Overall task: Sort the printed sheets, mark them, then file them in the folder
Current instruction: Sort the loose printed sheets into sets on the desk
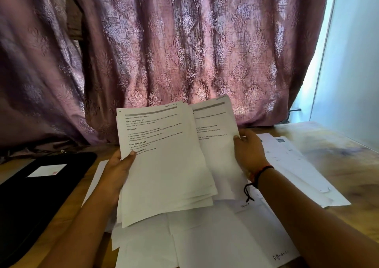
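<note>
Head view: left hand (118, 169) pinches the sheet stack (164, 165) above the bench's (328, 144) near edge; right hand (249, 150) grips one offset sheet (213, 128). Hold the stack firm; draw the sheet sideways.

The held sheets (164, 165) stand at centre, above loose sheets (215, 245) spread on the tabletop (338, 152). The folder (30, 202) lies at nine o'clock, another pile of sheets (297, 165) at three o'clock, and the curtain (184, 42) hangs behind at twelve o'clock.

One cam, head-worn, wide-angle. Faces fwd & down over counter (338, 155). Left hand (120, 165), right hand (249, 152) w/ sheets (164, 175) close, mid-frame. Curtain (184, 42) straight ahead.
</note>
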